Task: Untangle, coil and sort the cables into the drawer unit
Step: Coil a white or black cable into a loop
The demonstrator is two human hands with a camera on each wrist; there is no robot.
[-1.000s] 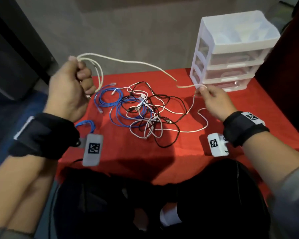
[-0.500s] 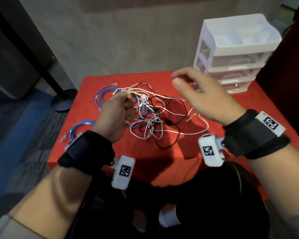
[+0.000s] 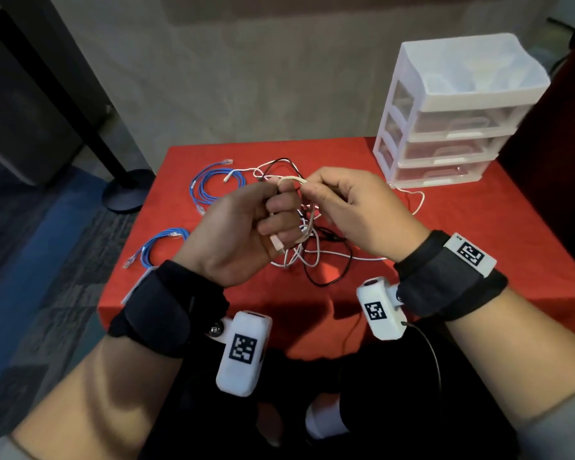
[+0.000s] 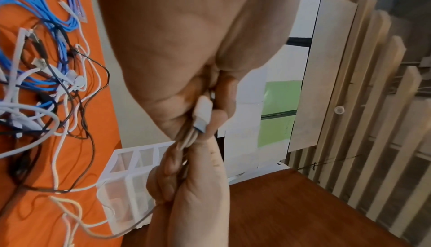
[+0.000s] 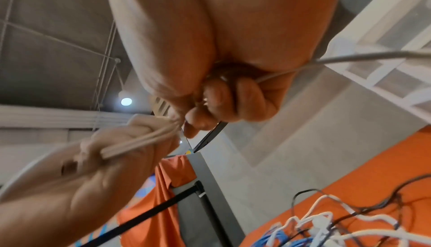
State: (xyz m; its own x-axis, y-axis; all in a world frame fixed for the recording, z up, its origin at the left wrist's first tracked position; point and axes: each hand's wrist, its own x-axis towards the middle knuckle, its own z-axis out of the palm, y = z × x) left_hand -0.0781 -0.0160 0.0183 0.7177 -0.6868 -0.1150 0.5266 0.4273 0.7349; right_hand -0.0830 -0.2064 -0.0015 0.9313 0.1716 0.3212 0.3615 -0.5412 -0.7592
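My left hand [image 3: 276, 217] is held above the red table [image 3: 478, 254] and grips a small coil of cream cable [image 3: 292, 182]; its white plug [image 4: 201, 116] sticks out between the fingers. My right hand [image 3: 307, 190] meets it from the right and pinches the same cable at the coil's top. The cable's loose tail [image 3: 415, 197] trails to the foot of the white three-drawer unit [image 3: 445, 127], whose drawers are shut. Under both hands lies a tangle of white and black cables [image 3: 316, 257]. In the right wrist view the cable [image 5: 349, 59] runs off to the right.
Two blue network cables lie apart from the tangle: a coil [image 3: 213, 187] at the back left and a smaller one [image 3: 160, 247] near the left edge. A black pole base [image 3: 127, 190] stands on the floor left of the table.
My left hand came down from the upper left to the middle with the cream cable. My right hand left its far-right spot and now pinches the cable at the left hand, so the stretched span is gathered.
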